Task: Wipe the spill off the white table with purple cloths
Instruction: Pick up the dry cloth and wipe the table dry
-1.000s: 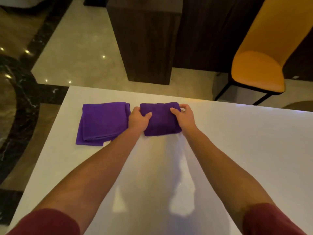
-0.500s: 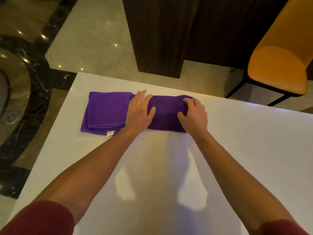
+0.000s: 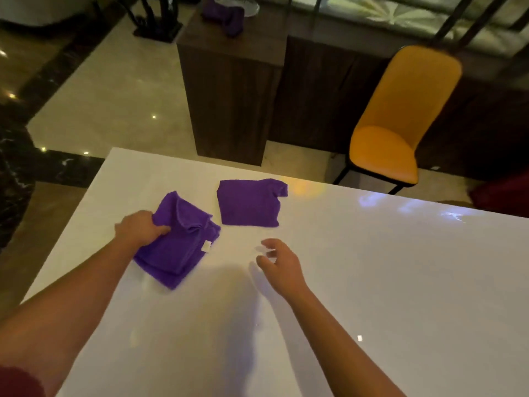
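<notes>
both hands were on the right cloth [image 3: 249, 203] — now the left hand [image 3: 139, 228] grips the left cloth [image 3: 176, 245], right hand [image 3: 279, 260] loose, empty; wiping looks set to resume.

The left hand [image 3: 140, 229] has its fingertips buried in the folds of the near purple cloth [image 3: 176, 247], so how they lie cannot be told; the right hand [image 3: 282, 263] is blurred at the fingers [image 3: 267, 247]; the white table [image 3: 400, 282] is cut off by the right and bottom edges; no spill can be made out amid the glare; a purple bundle [image 3: 226, 17] on the dark cabinet [image 3: 229, 96] is too blurred to tell.
</notes>
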Demonstrator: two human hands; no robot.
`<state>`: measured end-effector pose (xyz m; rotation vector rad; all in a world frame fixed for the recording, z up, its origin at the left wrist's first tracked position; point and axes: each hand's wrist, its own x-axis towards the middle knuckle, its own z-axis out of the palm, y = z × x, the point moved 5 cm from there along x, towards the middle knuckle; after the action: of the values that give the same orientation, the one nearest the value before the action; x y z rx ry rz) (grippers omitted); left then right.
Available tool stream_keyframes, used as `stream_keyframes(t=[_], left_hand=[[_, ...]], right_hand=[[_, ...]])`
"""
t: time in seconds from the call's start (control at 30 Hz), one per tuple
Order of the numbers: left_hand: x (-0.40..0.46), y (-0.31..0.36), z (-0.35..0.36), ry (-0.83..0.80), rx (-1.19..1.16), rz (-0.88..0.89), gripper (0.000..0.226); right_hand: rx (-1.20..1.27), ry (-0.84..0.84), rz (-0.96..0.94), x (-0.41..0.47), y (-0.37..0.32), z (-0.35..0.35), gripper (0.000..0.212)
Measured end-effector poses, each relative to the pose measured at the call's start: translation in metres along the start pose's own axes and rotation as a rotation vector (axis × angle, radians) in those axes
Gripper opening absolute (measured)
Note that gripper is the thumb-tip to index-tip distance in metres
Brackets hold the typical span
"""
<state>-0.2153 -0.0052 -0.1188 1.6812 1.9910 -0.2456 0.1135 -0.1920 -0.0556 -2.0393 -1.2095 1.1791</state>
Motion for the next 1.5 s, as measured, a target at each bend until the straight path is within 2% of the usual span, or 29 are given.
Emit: stream_keyframes(t=[0.07, 0.17, 0.23, 0.3, 0.37, 0.4, 0.47, 0.6, 0.73, 0.8, 0.9, 1.0, 1.07, 1.1, 1.2, 1.33, 1.37, 1.5], left_hand=[[-0.042, 0.003, 0.004, 0.01, -0.238, 0.043, 0.054], [-0.122, 0.03, 0.003, 0.002, -0.736, 0.139, 0.04], [-0.178, 0.061, 0.012, -0.127, -0.973, 0.222, 0.035], [-0.228, 0.098, 0.03, -0.337, -1.195, 0.303, 0.048], [-0.267, 0.135, 0.051, -0.53, -1.294, 0.339, 0.047], [-0.281, 0.149, 0.059, -0.57, -1.307, 0.348, 0.041], [-0.294, 0.169, 0.071, -0.526, -1.317, 0.355, 0.034], [-0.293, 0.184, 0.09, -0.281, -1.167, 0.361, 0.027], [-0.285, 0.177, 0.152, -0.031, -0.741, 0.193, 0.053], [-0.292, 0.169, 0.176, 0.102, -0.575, 0.103, 0.062], [-0.308, 0.144, 0.181, 0.412, -0.51, 0.005, 0.059], [-0.314, 0.111, 0.198, 0.597, -0.394, -0.056, 0.055], [-0.313, 0.096, 0.225, 0.595, -0.31, -0.081, 0.059], [-0.313, 0.093, 0.241, 0.544, -0.275, -0.087, 0.063], [-0.312, 0.086, 0.264, 0.509, -0.203, -0.129, 0.067], [-0.315, 0.094, 0.265, 0.546, -0.144, -0.152, 0.068], [-0.316, 0.095, 0.266, 0.547, -0.113, -0.156, 0.068], [-0.314, 0.094, 0.264, 0.546, -0.093, -0.142, 0.068]], right_hand=[[0.002, -0.056, -0.007, -0.031, -0.001, 0.009, 0.034], [0.133, -0.097, 0.059, -0.07, 0.004, 0.019, 0.029], [0.308, -0.093, 0.2, -0.089, 0.015, 0.026, 0.045], [0.576, -0.1, 0.344, -0.11, 0.031, 0.031, 0.064], [1.013, -0.111, 0.348, -0.125, 0.047, 0.029, 0.061], [1.178, -0.106, 0.326, -0.132, 0.055, 0.021, 0.056], [1.255, -0.057, 0.262, -0.139, 0.069, -0.014, 0.05], [0.847, 0.024, 0.071, -0.122, 0.09, -0.093, 0.058], [0.115, 0.066, 0.04, -0.093, 0.126, -0.118, 0.064], [-0.218, 0.166, 0.039, -0.085, 0.144, -0.127, 0.068], [-0.339, 0.225, -0.077, -0.084, 0.135, -0.124, 0.065], [-0.43, 0.123, -0.26, -0.078, 0.096, -0.084, 0.062], [-0.47, 0.043, -0.281, -0.068, 0.083, -0.047, 0.062], [-0.488, -0.009, -0.273, -0.063, 0.083, -0.028, 0.062], [-0.644, -0.115, -0.296, -0.051, 0.109, 0.018, 0.062], [-0.745, 0.051, -0.57, -0.06, 0.152, 0.013, 0.059], [-0.777, 0.047, -0.593, -0.06, 0.161, 0.01, 0.06], [-0.844, 0.089, -0.492, -0.059, 0.184, -0.027, 0.063]])
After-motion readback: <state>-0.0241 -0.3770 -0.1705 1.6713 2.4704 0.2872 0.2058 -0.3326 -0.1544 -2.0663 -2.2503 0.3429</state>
